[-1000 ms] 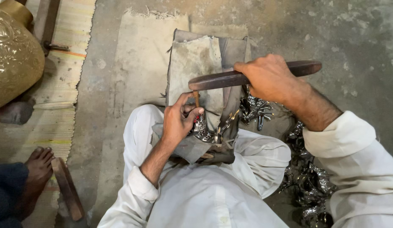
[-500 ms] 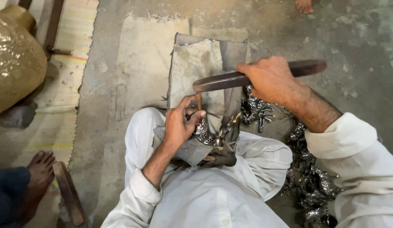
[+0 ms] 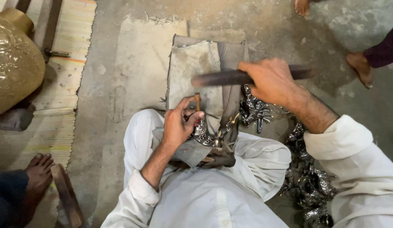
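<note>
Bare concrete floor [image 3: 264,25] filled the view, with one striped woven mat [image 3: 57,105] along its left side and one frayed burlap sack [image 3: 150,63] spread at the centre. One large brass pot [image 3: 15,63] bulged at the left edge. Folded grey cloths [image 3: 196,67] lay over the sack in front of the seated person's white-trousered knees [image 3: 141,131]. One heap of small shiny metal castings [image 3: 306,185] ran down beside the right knee, too tangled to count. Three bare feet of other people showed: one at lower left [image 3: 38,173], two at upper right [image 3: 360,65], [image 3: 302,6]. One wooden stick [image 3: 66,194] lay beside the lower-left foot. The right hand [image 3: 270,80] was closed tight around the middle of one dark, blurred bar-shaped mallet [image 3: 224,78], held level above the cloths. The left hand [image 3: 179,124], fingers curled, pinched one short punch [image 3: 197,101] upright, its tip down on one silvery casting [image 3: 205,135] lying on the cloth over the lap.
</note>
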Motion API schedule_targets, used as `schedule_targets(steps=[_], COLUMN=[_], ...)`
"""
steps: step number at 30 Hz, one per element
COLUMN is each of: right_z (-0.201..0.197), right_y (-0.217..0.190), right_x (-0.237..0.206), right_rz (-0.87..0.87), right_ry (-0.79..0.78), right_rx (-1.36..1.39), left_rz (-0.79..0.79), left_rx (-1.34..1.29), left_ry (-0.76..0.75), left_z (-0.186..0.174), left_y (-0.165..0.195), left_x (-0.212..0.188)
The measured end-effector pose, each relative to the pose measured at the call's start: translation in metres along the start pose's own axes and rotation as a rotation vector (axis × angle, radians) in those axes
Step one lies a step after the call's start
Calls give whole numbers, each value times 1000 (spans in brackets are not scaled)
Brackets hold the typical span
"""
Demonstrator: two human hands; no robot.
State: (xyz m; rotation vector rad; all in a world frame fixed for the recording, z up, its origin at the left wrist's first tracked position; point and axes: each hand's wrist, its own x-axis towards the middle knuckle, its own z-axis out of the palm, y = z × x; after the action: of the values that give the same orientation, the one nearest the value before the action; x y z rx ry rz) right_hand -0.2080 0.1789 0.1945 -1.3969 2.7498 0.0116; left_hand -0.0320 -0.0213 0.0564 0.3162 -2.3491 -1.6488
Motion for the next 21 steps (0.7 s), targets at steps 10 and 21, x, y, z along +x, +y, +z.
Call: schedule_targets(steps=[10, 21], right_z=[7, 5], right_y=[6, -1], right_x=[-4, -2], right_rz=[25, -136], right_ry=[-24, 37], right_rx=[108, -81], left_rz=[62, 100], left_rx=[12, -56], left_ry=[19, 52], left_z=[-1, 2], left_y=[-1, -5], left_x=[0, -4])
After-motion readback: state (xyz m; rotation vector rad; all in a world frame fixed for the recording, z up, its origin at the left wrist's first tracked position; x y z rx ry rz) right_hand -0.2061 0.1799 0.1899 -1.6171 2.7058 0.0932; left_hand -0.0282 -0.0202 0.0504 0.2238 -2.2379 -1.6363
